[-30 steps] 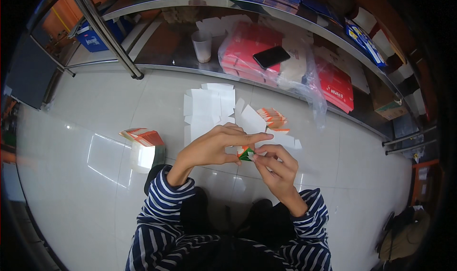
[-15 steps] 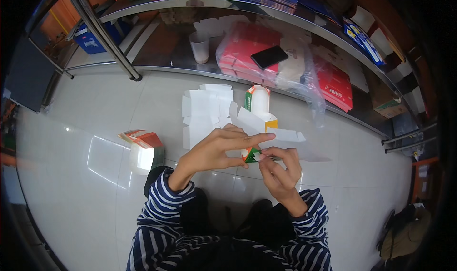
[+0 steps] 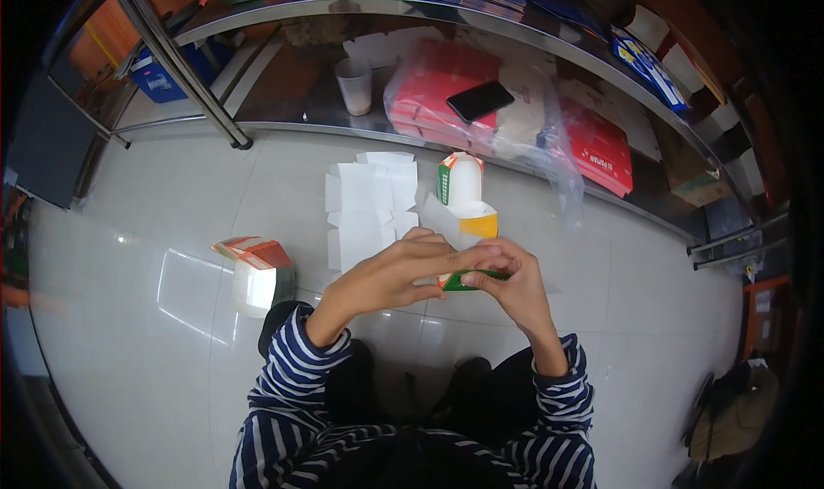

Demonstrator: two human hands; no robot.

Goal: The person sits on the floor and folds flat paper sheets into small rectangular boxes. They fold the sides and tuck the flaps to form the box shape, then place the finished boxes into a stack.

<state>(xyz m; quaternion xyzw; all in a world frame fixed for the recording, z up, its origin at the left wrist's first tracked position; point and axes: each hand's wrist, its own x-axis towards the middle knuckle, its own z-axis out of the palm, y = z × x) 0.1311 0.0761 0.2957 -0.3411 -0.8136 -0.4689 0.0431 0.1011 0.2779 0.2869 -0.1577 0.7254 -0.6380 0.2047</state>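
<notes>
Between my hands is a small cardboard carton (image 3: 465,283), green and orange outside, partly folded. My left hand (image 3: 395,274) grips its left side, fingers stretched across the top. My right hand (image 3: 520,285) closes round its right end, with the thumb pressed on the green face. My fingers hide much of the carton. Just beyond it, a white cardboard flap (image 3: 441,220) sticks up. Flat white carton blanks (image 3: 367,199) lie on the floor ahead. To their right is a formed carton (image 3: 466,184) with green, orange and yellow parts.
Another formed carton (image 3: 257,285) rests on the tiled floor (image 3: 154,231) at the left. Ahead runs a low metal shelf (image 3: 300,127) with a plastic cup (image 3: 354,85), red cardboard stacks (image 3: 438,85) in clear plastic, and a black phone (image 3: 481,102).
My right hand has turned and moved up around the carton's right end, its fingers now near my left fingertips. The white flap that stuck out to the right is no longer seen there.
</notes>
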